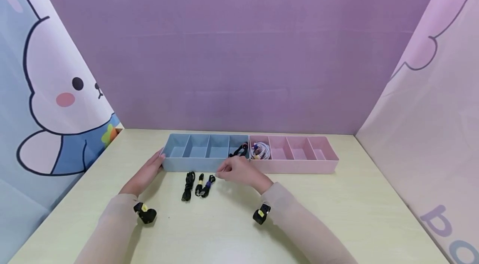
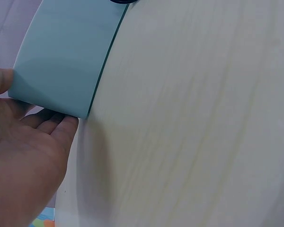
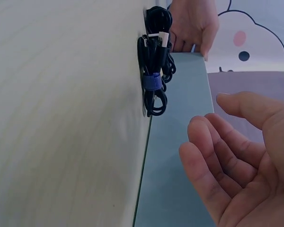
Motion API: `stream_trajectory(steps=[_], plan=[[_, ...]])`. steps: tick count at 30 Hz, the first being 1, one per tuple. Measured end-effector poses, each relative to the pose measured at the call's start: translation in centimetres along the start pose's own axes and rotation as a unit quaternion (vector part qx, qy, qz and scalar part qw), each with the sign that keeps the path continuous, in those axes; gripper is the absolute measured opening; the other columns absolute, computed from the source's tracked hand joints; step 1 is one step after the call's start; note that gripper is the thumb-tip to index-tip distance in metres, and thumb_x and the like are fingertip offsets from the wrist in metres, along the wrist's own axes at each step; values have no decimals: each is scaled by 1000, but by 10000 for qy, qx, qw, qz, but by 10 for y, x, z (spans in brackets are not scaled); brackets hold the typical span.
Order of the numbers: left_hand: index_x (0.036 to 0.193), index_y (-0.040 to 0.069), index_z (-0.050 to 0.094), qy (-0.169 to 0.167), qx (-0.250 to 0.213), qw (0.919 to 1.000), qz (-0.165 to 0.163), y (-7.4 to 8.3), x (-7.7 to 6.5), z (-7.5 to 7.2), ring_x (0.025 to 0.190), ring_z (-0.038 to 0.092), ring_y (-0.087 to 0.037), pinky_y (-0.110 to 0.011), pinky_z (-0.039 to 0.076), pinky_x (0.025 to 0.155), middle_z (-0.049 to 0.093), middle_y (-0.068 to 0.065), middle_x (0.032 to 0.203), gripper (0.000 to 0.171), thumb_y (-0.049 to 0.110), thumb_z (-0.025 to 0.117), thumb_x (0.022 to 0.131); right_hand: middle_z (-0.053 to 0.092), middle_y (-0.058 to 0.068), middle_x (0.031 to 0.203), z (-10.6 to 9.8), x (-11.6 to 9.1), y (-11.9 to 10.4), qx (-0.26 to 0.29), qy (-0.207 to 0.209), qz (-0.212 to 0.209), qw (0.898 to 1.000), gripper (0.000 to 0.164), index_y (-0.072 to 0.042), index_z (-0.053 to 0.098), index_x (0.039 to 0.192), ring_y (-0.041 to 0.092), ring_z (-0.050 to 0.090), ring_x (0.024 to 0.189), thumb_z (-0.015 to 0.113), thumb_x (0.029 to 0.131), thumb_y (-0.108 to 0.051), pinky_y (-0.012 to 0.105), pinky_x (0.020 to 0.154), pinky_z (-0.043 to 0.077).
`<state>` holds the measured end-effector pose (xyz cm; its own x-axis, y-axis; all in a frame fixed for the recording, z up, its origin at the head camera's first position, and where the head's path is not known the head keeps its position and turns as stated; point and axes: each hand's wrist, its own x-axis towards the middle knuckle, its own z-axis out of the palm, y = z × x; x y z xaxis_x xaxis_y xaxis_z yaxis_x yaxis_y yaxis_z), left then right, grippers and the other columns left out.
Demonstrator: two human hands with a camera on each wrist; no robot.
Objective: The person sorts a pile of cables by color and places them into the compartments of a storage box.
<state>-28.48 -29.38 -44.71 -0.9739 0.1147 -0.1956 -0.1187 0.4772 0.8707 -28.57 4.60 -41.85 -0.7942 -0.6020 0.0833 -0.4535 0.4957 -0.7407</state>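
1. A light-blue, four-compartment rectangular box point(image 1: 194, 165) is seen set end to end with a pink, four-compartment rectangular box point(image 1: 295, 167) on a pale wood-grain table point(image 1: 209, 230).
2. The blue box's left end is touched by the left hand point(image 1: 147, 172), its fingers laid against the end wall and its thumb at the upper edge, without being clenched.
3. The right hand point(image 1: 240, 171) is held before the blue box's front wall, near its right end; nothing is grasped, the fingers being loosely bent and the thumb parted from them.
4. Three bundled black cables are laid in front of the blue box: a longer black bundle point(image 1: 188, 187) at left, a yellow-banded black bundle point(image 1: 200, 184) in the middle and a purple-banded black bundle point(image 1: 208, 186) at right, nearest the right hand.
5. A black cable point(image 1: 239, 150) is contained in the blue box's rightmost compartment; a coiled white cable point(image 1: 260, 151) is contained in the pink box's leftmost.
6. The scene is backed by a plain purple cloth point(image 1: 239, 48).
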Motion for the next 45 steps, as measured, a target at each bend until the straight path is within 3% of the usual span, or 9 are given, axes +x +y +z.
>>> stream_trajectory(steps=[8, 15, 24, 29, 36, 39, 45], plan=[[161, 21, -8, -9, -12, 10000, 57, -1, -1, 0, 151, -2, -38, -56, 14, 121, -11, -13, 167, 71, 57, 22, 107, 69, -13, 86, 13, 2, -2, -286, -89, 139, 9995, 15, -18, 79, 97, 4, 63, 73, 74, 93, -31, 23, 66, 54], [161, 20, -9, -25, 6, 10000, 35, 0, -1, 1, 151, -2, -39, -56, 13, 121, -11, -13, 167, 71, 56, 20, 107, 71, -4, 77, 20, 1, -7, -264, -299, 588, 9975, 29, -12, 77, 100, 17, 68, 65, 73, 92, -39, 24, 62, 54], [161, 19, -8, -63, -57, 9999, 108, 1, -3, 1, 151, -4, -38, -57, 11, 121, -12, -13, 167, 68, 52, 20, 108, 67, 5, 61, 26, 6, -6, -431, -637, 780, 9940, 40, -12, 74, 73, 10, 49, 46, 67, 96, -44, 21, 46, 41], [161, 20, -8, -60, -35, 10000, 57, 1, -3, 1, 151, -4, -39, -58, 11, 121, -12, -13, 167, 69, 54, 21, 108, 52, -2, 48, 29, 10, -5, -448, -670, 844, 9932, 52, -12, 62, 58, 7, 35, 40, 65, 96, -47, 19, 40, 32], [161, 20, -8, -70, -46, 9999, 119, 0, -2, 0, 151, -3, -39, -58, 13, 120, -11, -13, 167, 70, 54, 21, 108, 35, -10, 40, 39, 21, -4, -897, -448, 925, 9907, 64, -19, 39, 46, 5, 25, 37, 67, 92, -54, 19, 38, 25], [161, 19, -8, -86, -44, 9998, 149, -1, -1, -1, 151, -3, -39, -57, 13, 121, -11, -14, 166, 69, 53, 21, 108, 24, -11, 41, 42, 25, -3, -1060, -428, 891, 9894, 68, -20, 35, 44, 5, 19, 38, 69, 90, -56, 20, 38, 23], [161, 19, -8, -67, 8, 10000, 65, -1, 0, 0, 151, -3, -39, -57, 13, 120, -12, -13, 167, 71, 55, 21, 108, 20, -11, 41, 47, 28, -2, -1086, -404, 917, 9890, 70, -19, 33, 43, 5, 15, 39, 71, 88, -57, 20, 38, 19]])
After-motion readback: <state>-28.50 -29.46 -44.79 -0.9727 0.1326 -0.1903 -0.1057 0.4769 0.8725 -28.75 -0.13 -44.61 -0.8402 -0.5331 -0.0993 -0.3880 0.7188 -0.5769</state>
